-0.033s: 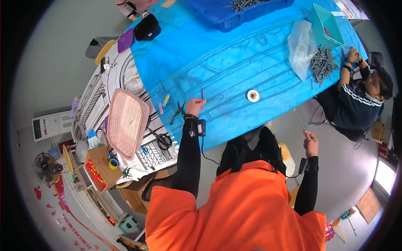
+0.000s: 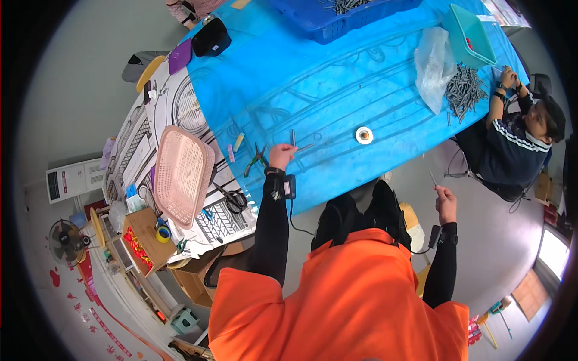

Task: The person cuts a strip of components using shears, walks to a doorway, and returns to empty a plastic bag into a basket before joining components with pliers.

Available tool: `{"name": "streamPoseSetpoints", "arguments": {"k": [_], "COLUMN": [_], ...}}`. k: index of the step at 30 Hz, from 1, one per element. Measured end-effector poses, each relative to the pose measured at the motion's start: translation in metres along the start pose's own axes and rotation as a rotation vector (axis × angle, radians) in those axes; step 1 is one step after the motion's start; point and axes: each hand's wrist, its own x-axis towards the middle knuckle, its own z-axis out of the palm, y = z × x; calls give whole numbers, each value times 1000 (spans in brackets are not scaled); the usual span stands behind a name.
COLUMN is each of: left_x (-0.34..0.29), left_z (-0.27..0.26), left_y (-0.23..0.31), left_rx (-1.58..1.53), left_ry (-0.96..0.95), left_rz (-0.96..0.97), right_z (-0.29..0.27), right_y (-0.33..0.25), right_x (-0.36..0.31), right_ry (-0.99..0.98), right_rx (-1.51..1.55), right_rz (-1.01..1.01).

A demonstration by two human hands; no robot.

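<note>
My left hand (image 2: 281, 156) is over the near edge of the blue-covered table, its fingers pinched together. A short dark grey stick (image 2: 293, 137) points up from its fingertips, and a thin rod (image 2: 306, 147) juts out to the right. How these two sit in the fingers is too small to make out. Off the table's edge, my right hand (image 2: 446, 204) is closed on a thin metal rod (image 2: 433, 178) that points up and left. A small round white dish (image 2: 363, 135) with an orange-brown centre rests on the table. Green-handled pliers (image 2: 256, 161) lie left of my left hand.
At the left are a pink basket (image 2: 174, 204), black-handled scissors (image 2: 235, 202) and a cardboard box (image 2: 158, 239). Farther back stand a blue crate (image 2: 328, 30) and a teal bin (image 2: 460, 36), near a plastic bag (image 2: 435, 72) and a pile of grey sticks (image 2: 465, 93). A co-worker (image 2: 512, 150) sits at right.
My left hand has come slightly nearer to me with the grey stick. The thin rod at its fingertips now shows more clearly. My right hand has moved very slightly left and up.
</note>
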Motion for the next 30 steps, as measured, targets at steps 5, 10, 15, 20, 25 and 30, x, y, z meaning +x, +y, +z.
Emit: {"name": "streamPoseSetpoints", "arguments": {"k": [5, 10, 15, 20, 25, 30], "left_x": [-56, -73, -83, -101, -99, -94], "left_z": [23, 21, 27, 71, 82, 103], "left_y": [-15, -12, -14, -11, -8, 3], "left_rx": [-249, 206, -126, 85, 468, 571], "left_ry": [-172, 123, -173, -307, -191, 121], "left_rz": [-37, 208, 128, 177, 232, 445], "right_z": [41, 84, 101, 91, 81, 74], "right_y": [-2, 0, -12, 1, 4, 1], "right_x": [1, -5, -18, -21, -29, -38], "right_ry": [-278, -427, -496, -451, -405, -377], "right_rx": [-216, -404, -381, -339, -350, -303], "right_rz": [-19, -146, -142, -157, -166, -120]}}
